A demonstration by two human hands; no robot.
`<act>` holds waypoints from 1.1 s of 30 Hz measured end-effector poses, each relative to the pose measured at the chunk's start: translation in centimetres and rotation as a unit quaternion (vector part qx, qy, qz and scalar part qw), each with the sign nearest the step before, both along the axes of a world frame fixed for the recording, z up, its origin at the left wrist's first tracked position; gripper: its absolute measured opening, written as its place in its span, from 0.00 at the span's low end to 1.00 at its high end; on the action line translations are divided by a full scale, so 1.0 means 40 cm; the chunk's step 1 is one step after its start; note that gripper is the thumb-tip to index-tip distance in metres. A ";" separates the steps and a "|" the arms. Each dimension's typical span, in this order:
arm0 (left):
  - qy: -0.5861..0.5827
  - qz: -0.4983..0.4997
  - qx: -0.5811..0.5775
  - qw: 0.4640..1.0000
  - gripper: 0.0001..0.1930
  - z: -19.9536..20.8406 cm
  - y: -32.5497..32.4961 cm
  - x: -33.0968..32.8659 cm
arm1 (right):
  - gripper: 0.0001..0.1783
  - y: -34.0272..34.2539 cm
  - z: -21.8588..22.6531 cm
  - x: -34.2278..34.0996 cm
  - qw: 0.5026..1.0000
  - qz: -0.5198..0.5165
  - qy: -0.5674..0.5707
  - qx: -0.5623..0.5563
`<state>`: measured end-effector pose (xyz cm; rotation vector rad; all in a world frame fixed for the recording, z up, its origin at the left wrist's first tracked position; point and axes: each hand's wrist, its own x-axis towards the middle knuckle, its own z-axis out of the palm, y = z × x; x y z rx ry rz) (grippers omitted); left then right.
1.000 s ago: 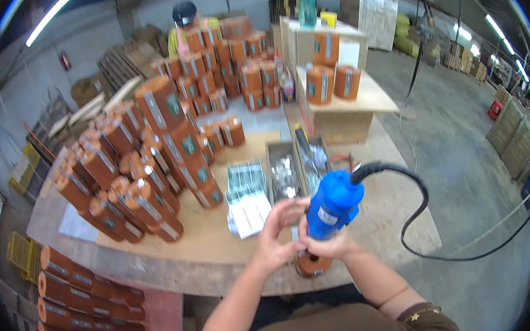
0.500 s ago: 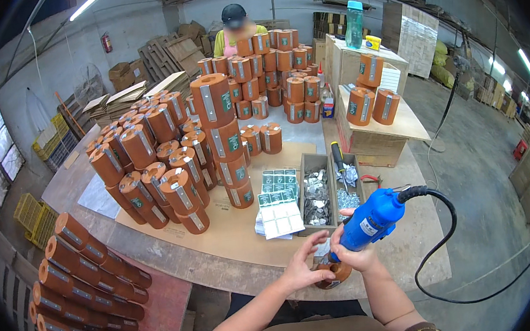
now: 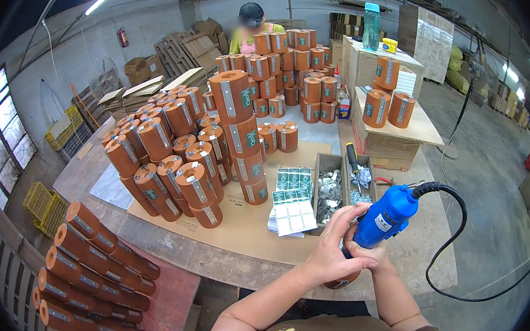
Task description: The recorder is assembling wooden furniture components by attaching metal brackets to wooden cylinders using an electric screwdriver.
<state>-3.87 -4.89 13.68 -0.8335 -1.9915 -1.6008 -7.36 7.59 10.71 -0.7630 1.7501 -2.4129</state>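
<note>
My right hand [image 3: 375, 255] grips a blue corded electric screwdriver [image 3: 383, 219], tilted with its tip down toward the table's near edge. My left hand [image 3: 328, 253] is cupped around the tool's lower end, against the right hand. Beneath both hands is a brown ring-shaped block [image 3: 343, 281], mostly covered by them; the tool's tip is hidden too. Just beyond the hands stands a divided wooden box [image 3: 345, 190] of small metal parts, with a yellow-and-black hand screwdriver [image 3: 352, 158] in it. Sheets of green-and-white labels [image 3: 294, 210] lie to its left.
Stacks of brown cylinders [image 3: 243, 136] with metal strips fill the table's left and middle. More cylinders [image 3: 92, 278] lie piled on a red surface at lower left. Red-handled pliers [image 3: 385, 181] lie right of the box. The black cord [image 3: 457, 237] loops rightward. Another person [image 3: 253, 31] stands behind the stacks.
My left hand has moved up and right from the brown block onto the tool's lower end. The tool has shifted slightly right and up in the picture, as the whole view has shifted.
</note>
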 end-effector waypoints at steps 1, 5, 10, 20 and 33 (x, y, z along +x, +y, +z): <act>0.000 -0.003 0.000 1.000 0.46 0.001 0.010 0.002 | 0.35 -0.005 -0.007 -0.008 0.998 -0.035 0.037 0.037; -0.119 -0.047 0.085 0.988 0.43 -0.009 0.040 0.006 | 0.32 -0.001 -0.053 -0.012 0.949 -0.183 0.151 0.209; -0.086 -0.004 0.126 0.988 0.50 0.006 0.022 -0.018 | 0.31 -0.037 0.011 -0.030 0.999 0.000 0.034 0.022; -0.174 -0.223 0.188 0.941 0.48 -0.066 -0.033 -0.130 | 0.32 -0.021 0.004 -0.064 0.993 0.052 0.102 -0.035; -0.374 -0.003 0.130 0.918 0.05 -0.359 -0.040 -0.051 | 0.32 -0.011 0.010 -0.040 0.993 0.023 0.103 0.047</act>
